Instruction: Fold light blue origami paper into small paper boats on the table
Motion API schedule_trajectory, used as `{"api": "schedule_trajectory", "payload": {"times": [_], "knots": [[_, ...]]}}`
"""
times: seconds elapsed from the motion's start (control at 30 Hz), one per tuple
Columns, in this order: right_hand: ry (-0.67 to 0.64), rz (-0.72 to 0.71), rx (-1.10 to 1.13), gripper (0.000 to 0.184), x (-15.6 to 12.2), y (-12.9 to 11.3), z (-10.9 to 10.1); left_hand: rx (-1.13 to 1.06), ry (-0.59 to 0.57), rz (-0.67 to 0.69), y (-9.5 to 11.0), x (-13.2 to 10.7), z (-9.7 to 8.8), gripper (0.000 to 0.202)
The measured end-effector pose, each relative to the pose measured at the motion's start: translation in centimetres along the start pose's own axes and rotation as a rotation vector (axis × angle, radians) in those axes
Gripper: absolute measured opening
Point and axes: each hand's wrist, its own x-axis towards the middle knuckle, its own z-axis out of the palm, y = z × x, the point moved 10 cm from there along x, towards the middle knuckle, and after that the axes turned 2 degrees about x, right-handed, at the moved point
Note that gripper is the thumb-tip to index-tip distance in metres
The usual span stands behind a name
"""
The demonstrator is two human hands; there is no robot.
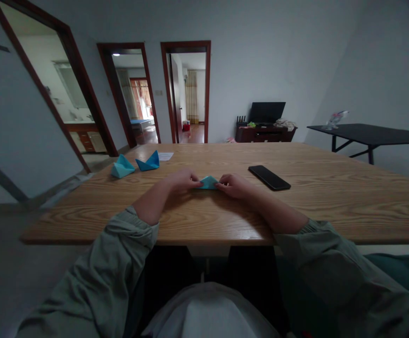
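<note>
A light-blue folded paper (209, 182) with a peaked middle is held just over the wooden table (204, 220), or resting on it; I cannot tell which. My left hand (184, 180) pinches its left end between thumb and fingers. At the opposite end, my right hand (235, 186) grips the paper the same way. Two finished-looking paper boats stand upright at the table's left side: a light-blue paper boat (123, 167) and a darker blue paper boat (148, 161). The fingertips partly hide the ends of the held paper.
A black phone (269, 178) lies right of my right hand. Behind the boats is a white slip of paper (165, 156). A black folding table (369, 134) stands at the far right, and a monitor (267, 112) sits on a dark cabinet (266, 135) by the wall.
</note>
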Motion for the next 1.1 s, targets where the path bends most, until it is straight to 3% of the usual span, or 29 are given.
{"api": "schedule_trajectory", "payload": {"times": [0.23, 0.43, 0.57, 0.93, 1.1], "knots": [[0.040, 0.030, 0.016, 0.052, 0.2, 0.7, 0.0, 0.114, -0.106, -0.007, 0.0, -0.1, 1.0, 0.042], [0.069, 0.088, -0.059, 0.046, 0.2, 1.3, -0.2, 0.063, -0.008, 0.009, -0.6, 0.6, 0.8, 0.048], [0.082, 0.113, -0.083, 0.041, 0.3, 1.4, -0.2, 0.057, -0.008, 0.035, -0.3, 0.8, 1.2, 0.053], [0.098, 0.183, -0.070, 0.031, 0.4, 3.0, 0.5, 0.202, -0.048, 0.076, 0.1, 1.1, 2.6, 0.044], [0.066, 0.102, -0.055, 0.031, 0.4, 2.3, 0.9, 0.259, -0.048, 0.096, 0.7, 1.2, 2.8, 0.039]]}}
